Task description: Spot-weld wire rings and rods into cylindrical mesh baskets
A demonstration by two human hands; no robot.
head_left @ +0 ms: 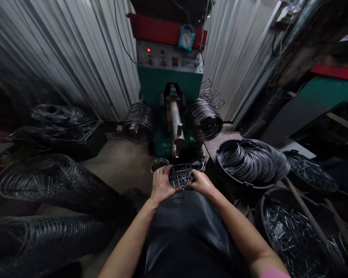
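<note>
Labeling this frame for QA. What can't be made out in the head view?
- Wire grid piece: weld points too small; near edge hidden by left hand and right hand.
- Clock: hands too small to read.
- Control panel: labels blurred.
- Tub of short wire pieces: cut off by bottom edge.

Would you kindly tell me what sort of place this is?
Probably a small metal workshop: a green machine against corrugated walls, wire coils beside it, tubs of rings, and both hands holding a wire basket.

Single head view, looking forward and down, close over the lap, facing the green machine [170, 83]
</note>
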